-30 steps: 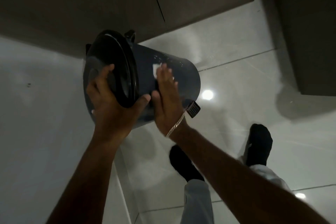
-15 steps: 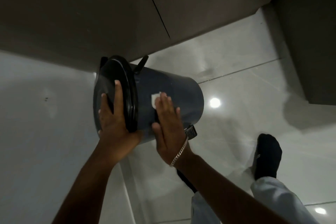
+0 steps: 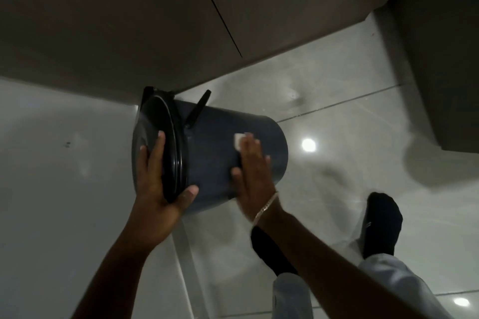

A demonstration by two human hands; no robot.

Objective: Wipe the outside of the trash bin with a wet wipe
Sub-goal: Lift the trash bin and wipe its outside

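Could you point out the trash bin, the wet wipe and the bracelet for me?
trash bin [image 3: 212,160]: head view, on its dark side wall.
wet wipe [image 3: 237,140]: head view, on its visible white corner.
bracelet [image 3: 265,208]: head view, on its chain.

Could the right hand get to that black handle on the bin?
Probably yes: the right hand presses the wet wipe on the trash bin's side, and bare wall leads to the handle.
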